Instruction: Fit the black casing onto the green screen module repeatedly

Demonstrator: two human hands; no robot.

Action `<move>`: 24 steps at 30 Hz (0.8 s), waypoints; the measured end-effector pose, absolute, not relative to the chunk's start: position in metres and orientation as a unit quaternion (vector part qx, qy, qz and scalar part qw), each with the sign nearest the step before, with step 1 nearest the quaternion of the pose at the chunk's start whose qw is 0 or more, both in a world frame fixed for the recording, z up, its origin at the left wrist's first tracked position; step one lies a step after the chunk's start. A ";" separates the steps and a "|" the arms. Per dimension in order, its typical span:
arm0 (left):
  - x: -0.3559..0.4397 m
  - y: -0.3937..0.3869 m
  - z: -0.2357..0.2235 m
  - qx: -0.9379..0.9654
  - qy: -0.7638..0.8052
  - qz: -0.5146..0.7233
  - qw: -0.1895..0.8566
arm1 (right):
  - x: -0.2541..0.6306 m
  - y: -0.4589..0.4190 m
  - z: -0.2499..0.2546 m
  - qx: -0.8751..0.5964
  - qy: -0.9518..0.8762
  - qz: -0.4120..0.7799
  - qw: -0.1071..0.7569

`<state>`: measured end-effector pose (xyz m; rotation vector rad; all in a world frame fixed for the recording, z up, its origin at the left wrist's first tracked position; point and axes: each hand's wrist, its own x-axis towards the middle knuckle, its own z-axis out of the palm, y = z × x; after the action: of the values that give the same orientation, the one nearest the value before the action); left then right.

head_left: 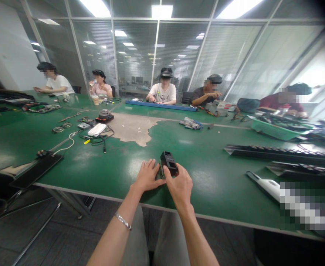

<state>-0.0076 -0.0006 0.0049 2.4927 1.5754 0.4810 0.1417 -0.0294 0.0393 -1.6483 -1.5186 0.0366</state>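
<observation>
A black box-shaped plastic part (pixel 169 161), with slots in its upper face and a strip of green circuit board along its left side, rests on the green table (pixel 201 147) before me. My right hand (pixel 179 181) grips it from the near right, thumb on the near left corner and fingers round the right side. On the left of the part, my left hand (pixel 149 175) lies flat on the table with fingers spread. Its fingertips come close to the board side; whether they touch it I cannot tell. A silver bracelet (pixel 122 221) circles my left wrist.
A white box with black cables (pixel 97 129) and a speaker-like device (pixel 105 115) stand at centre left. Long black strips (pixel 276 152) and a white handled tool (pixel 267 184) lie right. Far right sits a green basket (pixel 278 129). Several people sit along the far side.
</observation>
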 end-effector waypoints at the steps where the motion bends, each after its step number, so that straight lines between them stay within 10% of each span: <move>1: -0.008 -0.001 0.005 0.832 0.525 0.160 0.076 | 0.140 -0.029 0.041 -0.666 -0.612 0.010 0.427; 24: -0.007 0.004 -0.003 0.829 0.535 0.143 0.079 | 0.132 -0.035 0.019 -0.697 -0.633 -0.028 0.337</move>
<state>-0.0065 0.0043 -0.0032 2.4813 1.6021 0.4272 0.1322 -0.0351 0.0191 -1.8167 -1.6498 -0.0727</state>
